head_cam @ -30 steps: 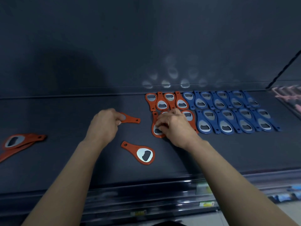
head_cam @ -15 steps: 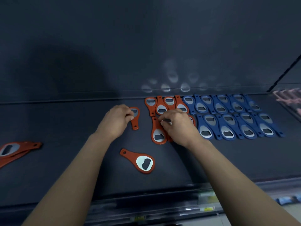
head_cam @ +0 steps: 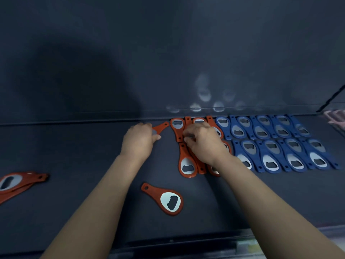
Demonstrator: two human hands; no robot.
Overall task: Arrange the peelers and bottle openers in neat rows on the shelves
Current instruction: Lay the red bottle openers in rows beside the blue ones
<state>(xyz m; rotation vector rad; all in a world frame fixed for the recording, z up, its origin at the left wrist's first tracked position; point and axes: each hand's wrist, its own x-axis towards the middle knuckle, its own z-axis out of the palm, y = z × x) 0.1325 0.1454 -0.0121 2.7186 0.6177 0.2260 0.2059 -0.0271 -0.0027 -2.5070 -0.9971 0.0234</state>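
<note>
A dark shelf with a dark back wall is seen from above. On the right, blue bottle openers are laid flat in two neat rows, and orange bottle openers are lined up just left of them. A single orange opener is gripped at its head by the left hand, its handle pointing at the back wall. The right hand is laid over the orange rows with its fingers bent; whether anything is held cannot be told. A loose orange opener lies near the front edge. A small orange pile lies far left.
</note>
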